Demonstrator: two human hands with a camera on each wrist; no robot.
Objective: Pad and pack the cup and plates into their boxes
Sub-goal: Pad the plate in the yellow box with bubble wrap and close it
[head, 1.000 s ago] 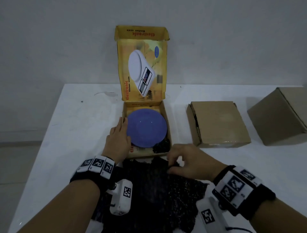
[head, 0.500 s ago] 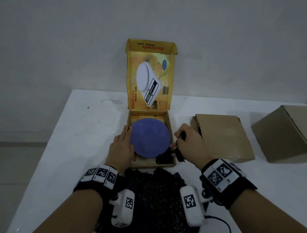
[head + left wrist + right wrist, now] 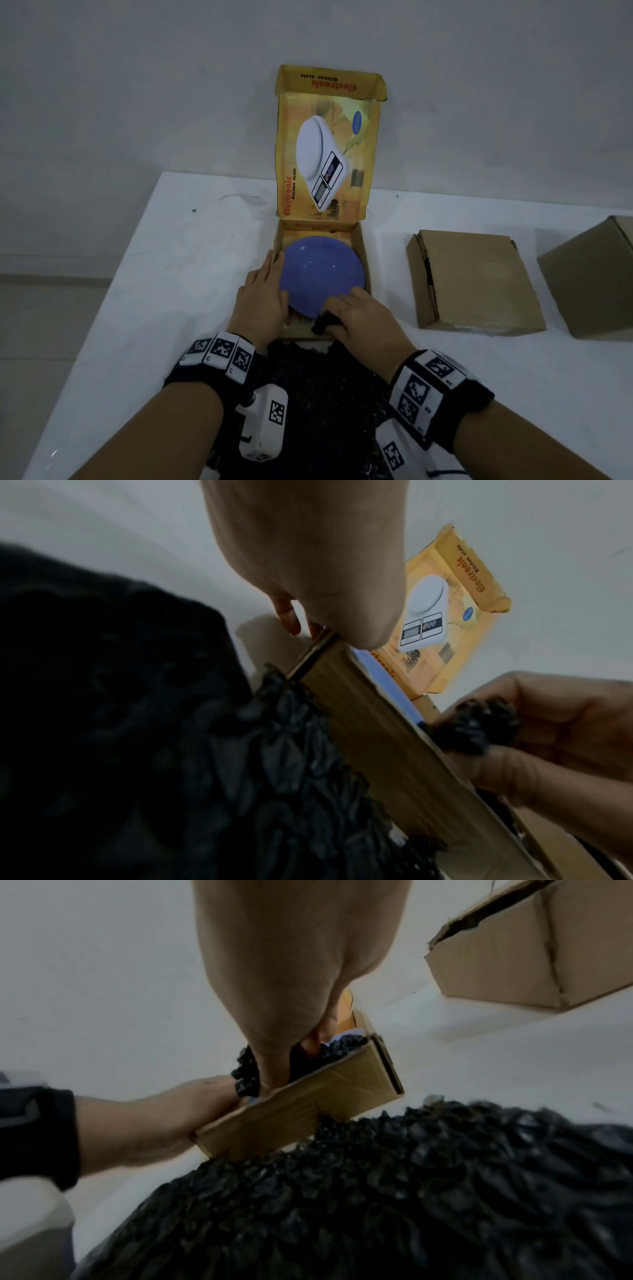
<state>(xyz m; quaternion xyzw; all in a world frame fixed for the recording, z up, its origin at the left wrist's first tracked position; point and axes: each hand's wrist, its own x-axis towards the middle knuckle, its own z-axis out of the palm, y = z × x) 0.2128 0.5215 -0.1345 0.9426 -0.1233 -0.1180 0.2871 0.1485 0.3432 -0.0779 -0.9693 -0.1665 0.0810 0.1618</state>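
A blue plate (image 3: 322,270) lies in the open yellow kitchen-scale box (image 3: 363,246), whose lid (image 3: 325,154) stands upright. My left hand (image 3: 265,291) rests with straight fingers along the box's left wall and the plate's rim. At the near right corner, my right hand (image 3: 346,311) pinches a wad of black padding (image 3: 322,325) and pushes it down beside the plate. The left wrist view shows the wad (image 3: 476,723) between the right hand's fingers (image 3: 507,767). A black bubble-wrap sheet (image 3: 325,394) lies on the table just in front of the box.
Two closed brown cardboard boxes stand to the right, a flat one (image 3: 472,277) and a taller one (image 3: 592,277) at the frame's edge. The white table (image 3: 171,274) ends at its left edge beside my left arm. A wall rises behind.
My right hand left the black sheet, went to the box's right side with a wad of padding, then came to the near right corner. The left hand stayed at the box's left wall.
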